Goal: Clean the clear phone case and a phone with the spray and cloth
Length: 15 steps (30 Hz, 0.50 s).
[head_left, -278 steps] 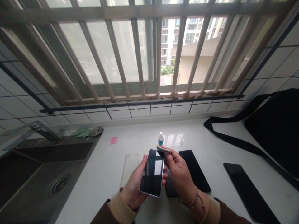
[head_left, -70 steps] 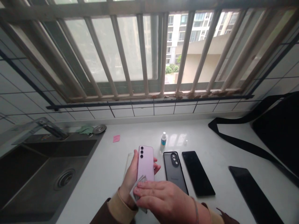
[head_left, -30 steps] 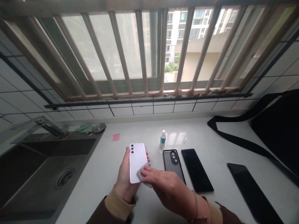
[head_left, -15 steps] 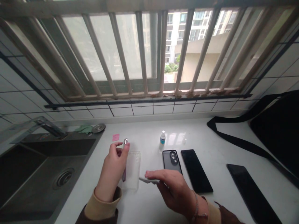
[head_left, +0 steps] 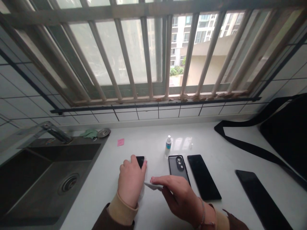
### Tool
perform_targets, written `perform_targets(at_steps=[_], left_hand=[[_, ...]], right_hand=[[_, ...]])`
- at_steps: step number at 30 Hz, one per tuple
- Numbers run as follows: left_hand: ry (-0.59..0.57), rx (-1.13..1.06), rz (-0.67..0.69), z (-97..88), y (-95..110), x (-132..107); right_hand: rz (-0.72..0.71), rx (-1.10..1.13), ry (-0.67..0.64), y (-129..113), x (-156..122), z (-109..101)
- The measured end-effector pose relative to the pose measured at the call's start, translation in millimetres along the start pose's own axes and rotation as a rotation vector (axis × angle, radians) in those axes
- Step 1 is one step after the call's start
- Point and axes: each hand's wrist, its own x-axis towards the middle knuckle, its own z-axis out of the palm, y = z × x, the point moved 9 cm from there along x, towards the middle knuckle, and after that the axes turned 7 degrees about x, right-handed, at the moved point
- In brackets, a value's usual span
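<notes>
My left hand [head_left: 131, 179] is wrapped over a dark phone [head_left: 140, 161], its thumb along the right edge. Most of the phone is hidden under the palm. It lies on or just over a clear phone case [head_left: 142, 193], of which only a strip shows at the right. In my right hand [head_left: 178, 195] a folded pale grey cloth [head_left: 153, 186] is pinched between the fingers and thumb, just right of the left hand. A phone case with a black rim [head_left: 176, 167] lies beyond the right hand, and beside it rests a black phone [head_left: 203, 177].
A small white-capped bottle [head_left: 168, 143] stands behind the black-rimmed case. At the right are another black phone [head_left: 261, 198] and a black bag [head_left: 285, 127] with its strap. A pink note [head_left: 120, 142] lies at the back left, near the sink [head_left: 79, 188] and tap [head_left: 57, 132].
My left hand has turned over and moved right and down, bringing the phone from an edge-on tilt to lying screen up at the clear case. The right hand barely moved.
</notes>
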Motion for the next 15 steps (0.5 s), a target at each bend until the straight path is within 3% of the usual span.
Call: perform_targets(at_steps=[15], left_hand=[[-0.025,0.002,-0.064,-4.0,1.8,-3.3]], right_hand=[[0.004,-0.070,0.014,4.1,-1.0,1.9]])
